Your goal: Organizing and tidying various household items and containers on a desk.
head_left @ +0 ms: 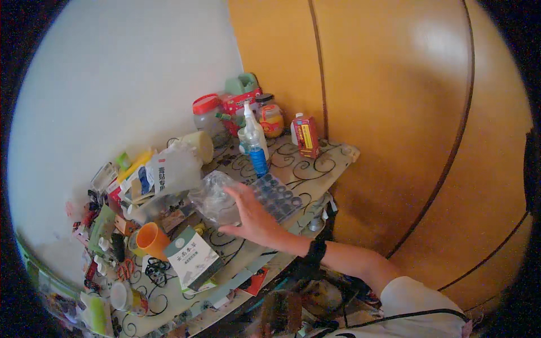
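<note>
My right hand [251,218] reaches in from the lower right, a dark band on its wrist. Its fingers and thumb are spread wide in a C shape beside a crumpled clear plastic bag [213,197]. The fingertips overlap the bag's right side; whether they press on it I cannot tell. Just beyond the hand lies a clear compartment tray [280,198] with round wells. Below the bag, a white and dark green box [193,258] rests near the table's front edge. My left hand is out of view.
An orange cup [153,240], red-handled scissors [125,270] and a black cable [159,272] crowd the table's left side. Behind stand a spray bottle with blue liquid [257,159], a red-lidded jar [208,118] and a red carton [306,137]. A wall and orange panels border the table.
</note>
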Available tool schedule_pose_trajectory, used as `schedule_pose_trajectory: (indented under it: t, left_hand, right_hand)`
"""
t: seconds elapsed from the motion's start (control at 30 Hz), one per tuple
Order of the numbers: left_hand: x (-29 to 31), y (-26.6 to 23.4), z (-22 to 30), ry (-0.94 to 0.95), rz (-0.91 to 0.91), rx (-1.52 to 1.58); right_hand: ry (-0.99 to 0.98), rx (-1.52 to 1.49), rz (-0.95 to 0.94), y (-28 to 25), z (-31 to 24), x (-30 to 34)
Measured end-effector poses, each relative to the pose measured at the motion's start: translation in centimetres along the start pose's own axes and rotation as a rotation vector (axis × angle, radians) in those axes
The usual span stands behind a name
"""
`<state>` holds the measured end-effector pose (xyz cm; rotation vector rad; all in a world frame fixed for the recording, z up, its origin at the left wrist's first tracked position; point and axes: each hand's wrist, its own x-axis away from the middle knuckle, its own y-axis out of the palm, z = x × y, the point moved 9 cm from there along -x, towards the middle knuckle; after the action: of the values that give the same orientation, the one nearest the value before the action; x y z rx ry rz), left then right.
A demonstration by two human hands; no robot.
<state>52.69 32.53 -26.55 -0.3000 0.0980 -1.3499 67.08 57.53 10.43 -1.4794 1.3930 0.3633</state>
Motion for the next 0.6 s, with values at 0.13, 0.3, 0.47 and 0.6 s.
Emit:
schedule_pose_trajectory:
  t: [0.13, 0.3, 0.47, 0.6]
  left_hand:
    - [-0.6, 1.0, 1.3, 0.243, -0.095, -0.353]
    - [-1.9, 1.9, -0.8, 0.187, -0.088, -0.183]
    - [-2.4, 2.6, -1.5, 0.284, -0.068, -0.447]
    - [-1.4, 3.5, 2.3, 0.44, 0.068, -0.522]
  right_hand:
    - [0.03, 0.028, -0.102, -0.5, -0.5, 0.2]
    - [-0.13, 0.006, -0.074, -6.4, -0.6, 3.2]
    - [-0.008, -0.013, -0.09, -12.1, 7.0, 6.2]
    - [0.213, 0.157, 0.073, -18.6, 17.4, 5.9]
